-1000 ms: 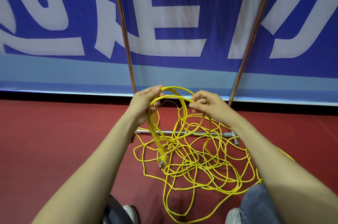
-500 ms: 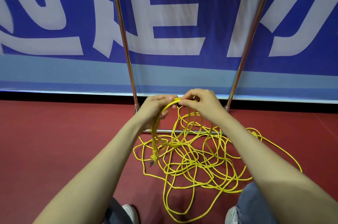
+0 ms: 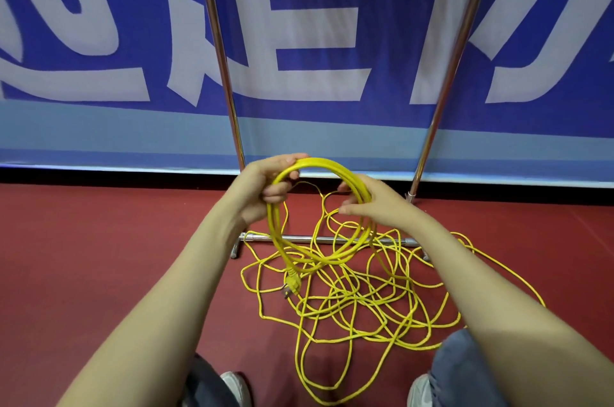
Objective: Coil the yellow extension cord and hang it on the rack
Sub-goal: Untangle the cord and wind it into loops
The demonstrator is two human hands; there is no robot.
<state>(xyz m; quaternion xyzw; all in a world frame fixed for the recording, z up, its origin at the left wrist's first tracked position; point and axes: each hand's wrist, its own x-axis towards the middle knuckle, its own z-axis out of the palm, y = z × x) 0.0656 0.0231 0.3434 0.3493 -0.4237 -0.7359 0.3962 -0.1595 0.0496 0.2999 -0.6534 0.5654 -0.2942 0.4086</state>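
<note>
Just before the rack (image 3: 219, 57), my left hand (image 3: 262, 187) grips the crown of a small coil of yellow extension cord (image 3: 332, 164), my right hand (image 3: 375, 207) curled round its side, the likely light, limp, springy remainder tangled at the rack's base.

Yellow cord (image 3: 335, 303), dark red floor (image 3: 99, 257), blue-and-white banner (image 3: 315, 51).
</note>
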